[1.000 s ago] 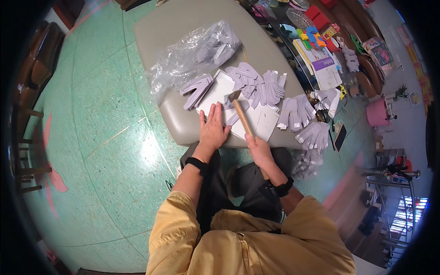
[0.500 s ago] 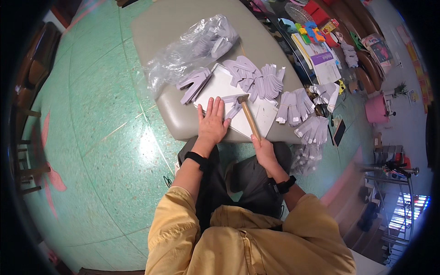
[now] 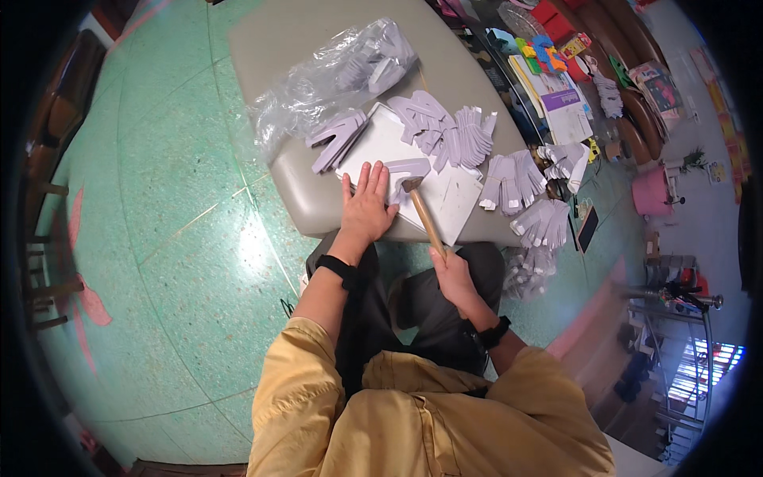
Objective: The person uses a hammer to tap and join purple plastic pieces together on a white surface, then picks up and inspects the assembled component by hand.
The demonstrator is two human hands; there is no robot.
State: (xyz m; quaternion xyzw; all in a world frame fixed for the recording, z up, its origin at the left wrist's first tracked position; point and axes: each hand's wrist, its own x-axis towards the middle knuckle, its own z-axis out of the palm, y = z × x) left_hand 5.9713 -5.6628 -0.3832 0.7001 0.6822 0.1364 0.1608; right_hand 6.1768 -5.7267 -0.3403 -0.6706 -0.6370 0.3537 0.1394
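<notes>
My left hand (image 3: 368,208) lies flat with fingers stretched out, its fingertips at a folded lavender-grey strip (image 3: 409,168) on a white board (image 3: 455,203). My right hand (image 3: 455,280) is wrapped round the wooden handle of a hammer (image 3: 427,219). The hammer's head rests on or just above the strip's nearer leg, right of my left fingers; contact cannot be made out. Beyond my left hand sits a stack of V-shaped lavender strips (image 3: 338,140). More of them lie loose in a fanned pile (image 3: 433,127) at the board's far side.
The board rests on a padded beige bench (image 3: 294,195). A clear plastic bag (image 3: 306,99) holding more strips lies at its far left. Several bundles of strips (image 3: 513,183) line the right edge. Papers (image 3: 564,111) and toy blocks (image 3: 544,54) stand beyond, far right.
The hammer's head has shifted slightly left and toward me, from the strip's bend onto its nearer leg. My right hand has moved a little with it; my left hand stays nearly in place.
</notes>
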